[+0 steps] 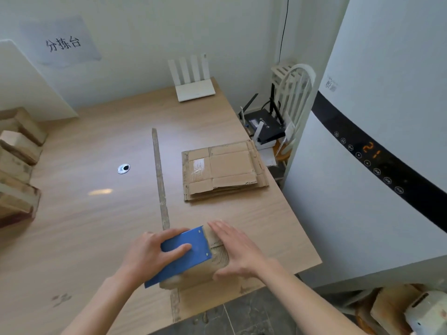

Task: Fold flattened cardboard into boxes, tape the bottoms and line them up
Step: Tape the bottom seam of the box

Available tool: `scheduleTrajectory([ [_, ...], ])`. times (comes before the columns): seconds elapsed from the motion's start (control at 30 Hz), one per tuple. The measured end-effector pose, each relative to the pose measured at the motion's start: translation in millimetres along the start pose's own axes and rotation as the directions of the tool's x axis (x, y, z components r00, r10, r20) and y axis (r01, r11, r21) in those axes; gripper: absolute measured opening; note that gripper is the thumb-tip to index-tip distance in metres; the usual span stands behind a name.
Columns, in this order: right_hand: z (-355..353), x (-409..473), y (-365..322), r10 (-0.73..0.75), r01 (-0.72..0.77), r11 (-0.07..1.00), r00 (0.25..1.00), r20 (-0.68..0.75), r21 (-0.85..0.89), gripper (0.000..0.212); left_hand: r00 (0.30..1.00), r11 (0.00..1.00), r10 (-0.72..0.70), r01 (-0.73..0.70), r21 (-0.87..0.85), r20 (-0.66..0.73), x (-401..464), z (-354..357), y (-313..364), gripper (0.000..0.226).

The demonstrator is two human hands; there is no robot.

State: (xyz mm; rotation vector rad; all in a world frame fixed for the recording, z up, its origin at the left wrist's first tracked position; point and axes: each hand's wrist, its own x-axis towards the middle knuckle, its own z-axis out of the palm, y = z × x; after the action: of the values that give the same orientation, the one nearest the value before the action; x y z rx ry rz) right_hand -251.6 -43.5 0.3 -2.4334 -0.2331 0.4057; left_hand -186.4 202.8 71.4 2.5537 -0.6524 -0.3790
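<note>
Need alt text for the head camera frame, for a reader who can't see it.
At the near edge of a wooden table, a person's left hand grips a blue tape dispenser on a folded cardboard box, while the right hand presses flat on the box. A stack of flattened cardboard lies beyond, finished boxes at far left.
</note>
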Motion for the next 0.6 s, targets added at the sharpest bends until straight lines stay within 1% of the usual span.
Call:
scheduleTrajectory([
  [0.1, -8, 7, 1, -0.035, 0.035, 0.999, 0.999, 0.012, -0.036, 0.126, 1.0, 1.0, 0.012, -0.012, -0.004, -0.007, 1, -1, -2, 0.035],
  [0.17, -10, 8, 3, -0.056, 0.057, 0.995, 0.998, 0.007, -0.077, 0.121, 1.0, 0.998, -0.003, 0.002, 0.057, 0.017, 2, -7, -4, 0.021],
  [0.2, -10, 7, 5, -0.065, 0.064, 0.993, 0.998, -0.001, -0.104, 0.12, 0.999, 0.996, -0.018, 0.014, 0.092, 0.036, 3, -11, -6, 0.017],
  [0.3, -8, 2, 13, -0.063, 0.058, 0.984, 0.998, -0.022, -0.167, 0.119, 0.994, 0.98, -0.069, 0.053, 0.191, 0.08, -2, -20, -19, 0.02],
  [0.37, -9, -3, 19, -0.052, 0.046, 0.983, 0.998, -0.026, -0.177, 0.12, 0.991, 0.969, -0.112, 0.091, 0.229, 0.08, -11, -21, -33, 0.02],
  [0.47, -16, -8, 25, -0.046, 0.045, 0.983, 0.999, -0.002, -0.176, 0.12, 0.985, 0.966, -0.156, 0.135, 0.221, 0.077, -24, -24, -53, 0.011],
  [0.6, -22, -8, 33, -0.025, 0.029, 0.99, 0.999, 0.029, -0.139, 0.122, 0.983, 0.967, -0.163, 0.143, 0.21, 0.081, -20, -30, -59, 0.013],
])
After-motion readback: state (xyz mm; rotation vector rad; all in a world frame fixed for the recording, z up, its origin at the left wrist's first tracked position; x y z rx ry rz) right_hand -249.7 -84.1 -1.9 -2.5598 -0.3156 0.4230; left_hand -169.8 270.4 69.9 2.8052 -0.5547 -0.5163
